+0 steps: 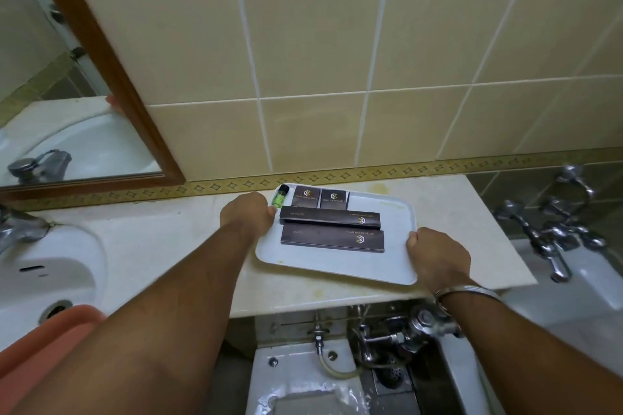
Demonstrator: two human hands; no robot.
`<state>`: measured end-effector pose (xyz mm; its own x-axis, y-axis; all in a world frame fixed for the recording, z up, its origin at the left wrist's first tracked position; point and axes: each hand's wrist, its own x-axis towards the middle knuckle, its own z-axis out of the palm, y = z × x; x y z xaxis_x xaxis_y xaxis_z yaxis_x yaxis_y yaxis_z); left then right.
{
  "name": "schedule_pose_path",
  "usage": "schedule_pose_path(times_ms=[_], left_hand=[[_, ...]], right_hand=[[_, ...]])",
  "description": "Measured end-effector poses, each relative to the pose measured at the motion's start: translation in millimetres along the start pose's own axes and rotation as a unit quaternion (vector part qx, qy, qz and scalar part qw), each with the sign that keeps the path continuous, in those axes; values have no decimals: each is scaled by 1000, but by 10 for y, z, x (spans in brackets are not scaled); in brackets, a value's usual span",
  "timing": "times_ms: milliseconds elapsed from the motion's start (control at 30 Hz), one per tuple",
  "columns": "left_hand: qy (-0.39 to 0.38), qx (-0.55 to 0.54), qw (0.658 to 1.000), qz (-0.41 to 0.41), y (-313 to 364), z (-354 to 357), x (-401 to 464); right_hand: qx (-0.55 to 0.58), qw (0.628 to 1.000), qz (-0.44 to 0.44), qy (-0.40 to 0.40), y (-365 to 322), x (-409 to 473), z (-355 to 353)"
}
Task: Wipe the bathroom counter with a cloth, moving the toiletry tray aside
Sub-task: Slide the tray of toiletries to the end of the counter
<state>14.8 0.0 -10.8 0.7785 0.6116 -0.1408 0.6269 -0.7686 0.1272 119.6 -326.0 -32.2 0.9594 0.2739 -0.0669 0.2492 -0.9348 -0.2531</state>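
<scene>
A white toiletry tray [397, 212] rests on the beige bathroom counter [161, 239], toward its right end. It carries several dark boxes [332, 239] and a small green bottle [280, 196] with a black cap. My left hand [247, 217] grips the tray's left edge. My right hand [438, 254] grips its right edge near the front corner. A pink cloth [50, 333] lies draped over the front of the sink at lower left, partly hidden by my left arm.
A white sink [47, 266] with a chrome tap [17, 229] is set into the counter's left part. A wood-framed mirror [111, 77] hangs above. Chrome bath taps [553, 229] stick out at right, past the counter's end. Toilet plumbing [387, 337] sits below the counter's front edge.
</scene>
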Motion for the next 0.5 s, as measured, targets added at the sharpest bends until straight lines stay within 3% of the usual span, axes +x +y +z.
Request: schedule_pose_path(times_ms=[133,367,500], left_hand=[[-10,-16,999,48,565,114,14],[-109,-72,982,137,1883,264,129],[-104,-90,975,174,2471,325,271]], right_hand=[[15,996,89,26,442,-244,-106],[44,977,200,59,1298,-542,-205],[93,957,260,87,1564,-570,-134]])
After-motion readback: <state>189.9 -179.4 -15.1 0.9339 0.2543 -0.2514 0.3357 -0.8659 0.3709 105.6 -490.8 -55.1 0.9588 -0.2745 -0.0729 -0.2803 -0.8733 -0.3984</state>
